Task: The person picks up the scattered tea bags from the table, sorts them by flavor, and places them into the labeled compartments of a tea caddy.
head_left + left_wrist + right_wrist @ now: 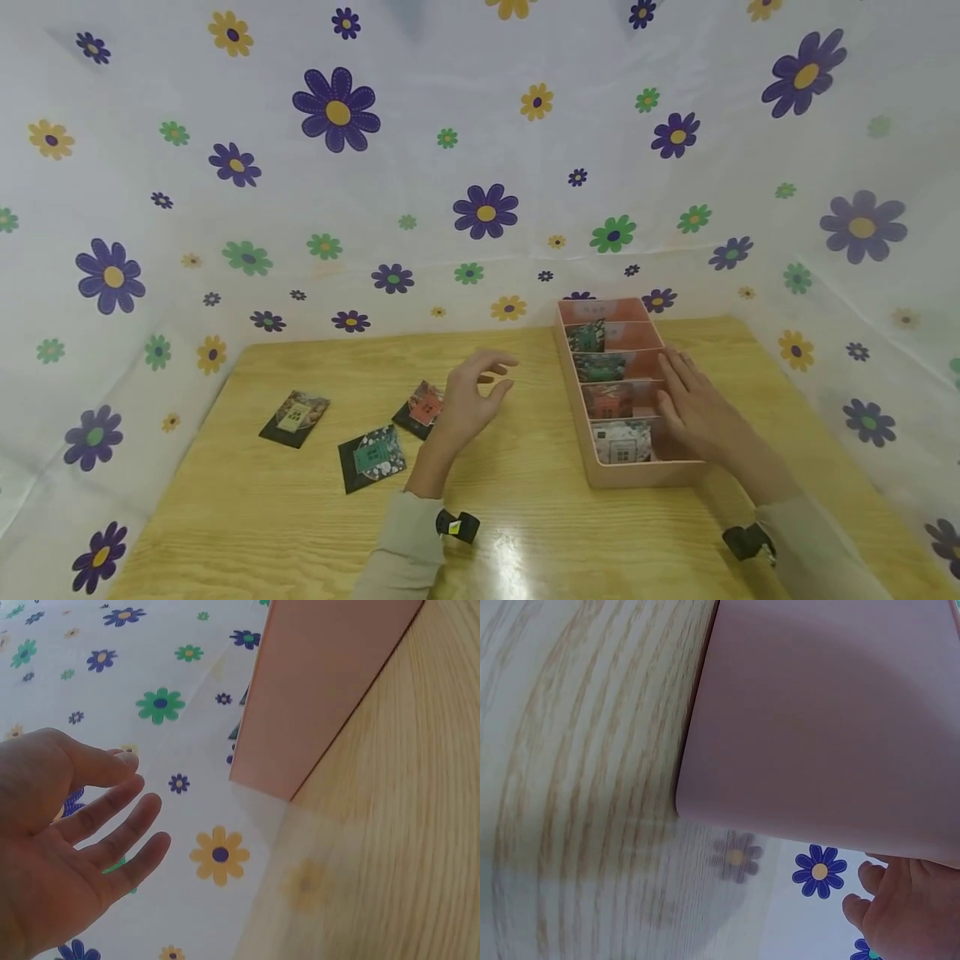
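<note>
A pink divided box [648,475] stands on the right part of the table. Its compartments hold a white packet [622,442] at the near end, then a red packet [609,402], a dark green packet [600,367] and another dark packet [587,337] farther back. My right hand [701,408] rests on the box's right rim, thumb over the inner side, fingers extended along the edge. Left of the box, my left hand [468,400] hovers above the table with loosely curved fingers; the left wrist view shows nothing in that hand [82,840].
On the table's left lie three flat packets: one with a yellow label [296,417], one with a green label [371,457] and one with a red label [422,408], partly behind my left hand. A white flower-patterned cloth [420,167] encloses the wooden table [300,525] at back and sides.
</note>
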`<state>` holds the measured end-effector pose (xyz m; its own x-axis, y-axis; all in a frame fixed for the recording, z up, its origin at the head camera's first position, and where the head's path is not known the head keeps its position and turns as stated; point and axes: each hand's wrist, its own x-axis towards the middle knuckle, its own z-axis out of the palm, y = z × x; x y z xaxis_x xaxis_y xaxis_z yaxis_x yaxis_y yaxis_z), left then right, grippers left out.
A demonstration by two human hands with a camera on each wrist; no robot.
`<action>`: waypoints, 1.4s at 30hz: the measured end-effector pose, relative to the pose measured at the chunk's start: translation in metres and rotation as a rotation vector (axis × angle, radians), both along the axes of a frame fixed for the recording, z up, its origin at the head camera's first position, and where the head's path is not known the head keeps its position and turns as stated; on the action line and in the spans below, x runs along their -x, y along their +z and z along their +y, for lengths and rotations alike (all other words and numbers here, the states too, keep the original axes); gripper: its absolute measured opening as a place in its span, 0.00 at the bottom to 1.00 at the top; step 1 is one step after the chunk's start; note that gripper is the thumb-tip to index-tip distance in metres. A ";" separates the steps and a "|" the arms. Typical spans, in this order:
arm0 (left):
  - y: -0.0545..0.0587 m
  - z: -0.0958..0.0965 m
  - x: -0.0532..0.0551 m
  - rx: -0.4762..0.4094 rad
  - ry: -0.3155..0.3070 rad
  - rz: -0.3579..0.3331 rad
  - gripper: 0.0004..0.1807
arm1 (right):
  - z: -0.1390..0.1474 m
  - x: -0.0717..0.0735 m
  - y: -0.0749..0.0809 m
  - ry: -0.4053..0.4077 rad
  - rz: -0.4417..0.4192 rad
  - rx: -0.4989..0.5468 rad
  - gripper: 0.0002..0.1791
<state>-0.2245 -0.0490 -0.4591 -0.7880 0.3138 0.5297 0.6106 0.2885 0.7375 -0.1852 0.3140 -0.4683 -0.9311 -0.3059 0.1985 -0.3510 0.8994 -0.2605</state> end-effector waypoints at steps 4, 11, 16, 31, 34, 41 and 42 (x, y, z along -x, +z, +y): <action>-0.003 -0.011 0.005 0.023 0.054 0.004 0.17 | 0.000 0.002 -0.001 -0.007 0.000 -0.008 0.34; -0.010 -0.029 0.011 0.095 0.144 -0.040 0.17 | 0.000 0.002 -0.001 -0.009 -0.023 -0.006 0.34; -0.016 -0.041 0.014 0.153 0.210 -0.146 0.19 | 0.000 0.002 -0.001 -0.007 -0.022 -0.005 0.34; -0.028 -0.071 0.017 0.361 0.381 -0.331 0.19 | 0.001 0.001 -0.002 -0.002 -0.042 0.008 0.35; -0.031 -0.076 0.017 0.424 0.400 -0.316 0.20 | 0.001 0.002 -0.002 -0.005 -0.038 0.011 0.35; -0.032 -0.088 0.016 0.549 0.403 -0.384 0.21 | 0.000 0.001 0.001 -0.002 -0.037 0.022 0.35; -0.032 -0.089 0.016 0.557 0.403 -0.389 0.20 | 0.000 0.001 0.001 -0.003 -0.037 0.021 0.35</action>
